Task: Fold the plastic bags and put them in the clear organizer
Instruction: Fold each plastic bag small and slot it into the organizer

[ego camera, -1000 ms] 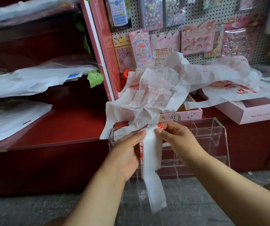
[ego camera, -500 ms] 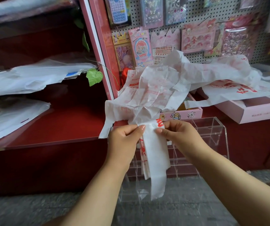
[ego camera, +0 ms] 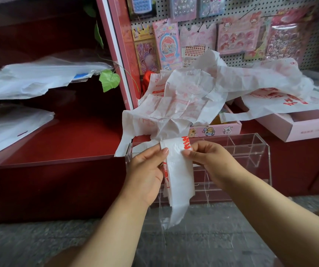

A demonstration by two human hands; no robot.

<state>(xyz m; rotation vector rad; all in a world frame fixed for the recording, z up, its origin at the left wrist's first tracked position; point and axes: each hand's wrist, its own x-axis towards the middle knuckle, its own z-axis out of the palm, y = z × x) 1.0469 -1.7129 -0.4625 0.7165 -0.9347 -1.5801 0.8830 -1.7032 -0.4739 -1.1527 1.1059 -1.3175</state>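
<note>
Small stationery or gift shop. Pegboard [ego camera: 232, 60] hung with packaged sticker sheets [ego camera: 238, 34] and calculator [ego camera: 142, 5]. Pink display boxes [ego camera: 297, 126] on red counter [ego camera: 62, 143]. Stacked carrier bags [ego camera: 203, 93] heaped across stock.

soft, even, perhaps daylight; wide-angle bending at edges; corners blurred, centre sharp.

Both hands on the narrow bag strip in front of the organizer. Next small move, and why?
Probably fold the hanging tail up toward the top edge. The bag is already a narrow strip, pinched at the top by the left hand and right hand, but its lower end dangles well below the clear organizer compartments, likely too long to fit.
</note>
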